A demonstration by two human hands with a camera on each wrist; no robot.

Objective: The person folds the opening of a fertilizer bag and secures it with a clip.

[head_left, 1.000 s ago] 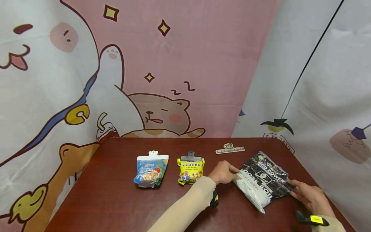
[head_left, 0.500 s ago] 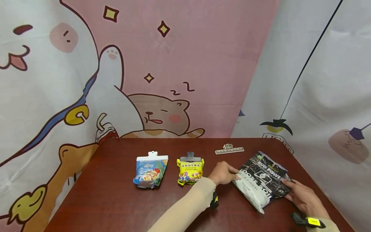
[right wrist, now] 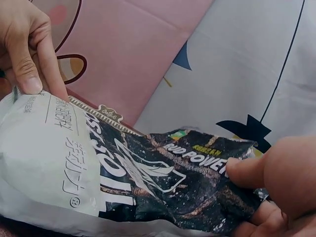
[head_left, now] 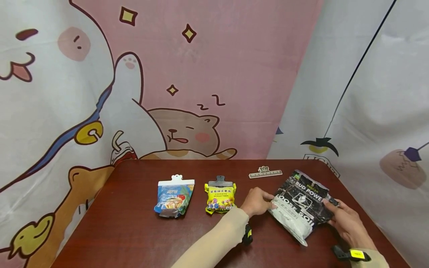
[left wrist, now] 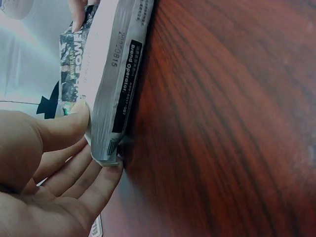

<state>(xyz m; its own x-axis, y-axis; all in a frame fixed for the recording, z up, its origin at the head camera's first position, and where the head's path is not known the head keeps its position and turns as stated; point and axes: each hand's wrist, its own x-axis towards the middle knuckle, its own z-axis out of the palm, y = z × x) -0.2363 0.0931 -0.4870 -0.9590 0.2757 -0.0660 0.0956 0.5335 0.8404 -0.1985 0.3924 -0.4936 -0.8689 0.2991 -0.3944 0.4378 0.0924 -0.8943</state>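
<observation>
The soil bag (head_left: 298,209) looks glossy plastic; the tabletop (head_left: 134,238), woody; backdrop (head_left: 241,74), matt cloth.

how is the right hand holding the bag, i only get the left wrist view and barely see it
Observer: In the right wrist view, the right hand pinches the bag, its thumb on the black front and fingers curled under the edge.
Operator: ok what sits to the left of it
Observer: Nearest, in the head view, is a yellow pack with a grey clip across its far edge.
Operator: and further left than that
Observer: A blue pack, with a white clip across its far edge.
</observation>
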